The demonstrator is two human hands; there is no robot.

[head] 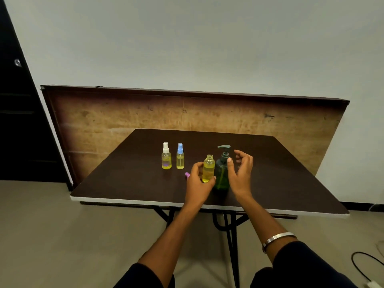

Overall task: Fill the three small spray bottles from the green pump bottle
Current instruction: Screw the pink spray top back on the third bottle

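The left hand (pixel 198 179) grips the uncapped clear bottle of yellow liquid (pixel 208 169) upright – mouth just beside the dark green plastic pump bottle (pixel 222 173), likely for filling – while the right hand (pixel 241 173) hovers open, empty, beyond the pump

The pink cap (pixel 187 174) is mostly hidden behind the left hand (pixel 197 181); the green pump bottle's (pixel 222 175) level is unreadable.
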